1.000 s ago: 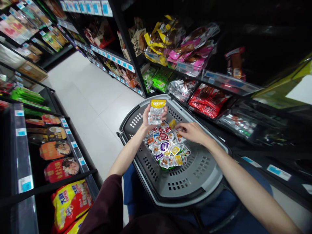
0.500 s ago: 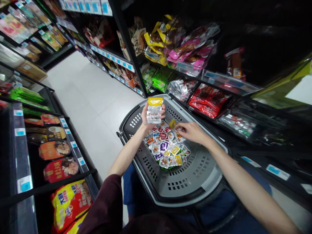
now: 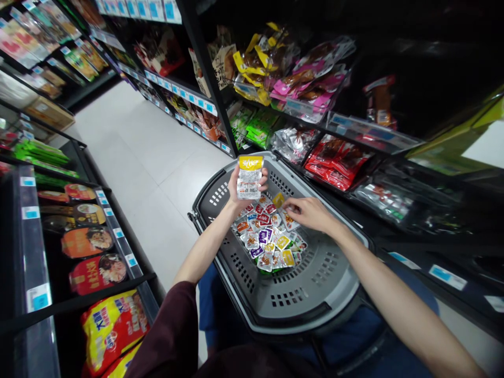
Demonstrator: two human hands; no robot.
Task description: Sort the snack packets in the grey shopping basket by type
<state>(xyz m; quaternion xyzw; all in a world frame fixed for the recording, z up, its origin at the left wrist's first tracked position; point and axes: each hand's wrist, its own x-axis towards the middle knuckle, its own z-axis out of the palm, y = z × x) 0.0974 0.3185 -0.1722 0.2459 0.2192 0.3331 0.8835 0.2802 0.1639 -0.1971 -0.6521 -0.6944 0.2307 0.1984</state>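
My left hand (image 3: 233, 187) holds up a small snack packet (image 3: 249, 181) with a yellow top band and a silver printed face. Its fingers wrap around the packet's edges over the far end of a grey shopping basket (image 3: 342, 289). Lower and to the right, my right hand (image 3: 309, 214) has thumb and fingers closed on a silver snack packet (image 3: 289, 221) with a food picture. Beneath both hands lies a pile of small packets (image 3: 264, 236) in silver, red, purple, yellow and orange. My right fingertips partly hide the packet's edge.
Right of the basket, shelves hold yellow bags (image 3: 255, 63), pink bags (image 3: 303, 89) and red bags (image 3: 336, 163). A left-hand shelf carries noodle bowls (image 3: 88, 241) and a red-yellow bag (image 3: 114, 331). Pale floor (image 3: 145, 152) runs between the shelves.
The packet in my left hand has tipped very slightly. Both hands otherwise stay where they were, and the view has shifted a little.
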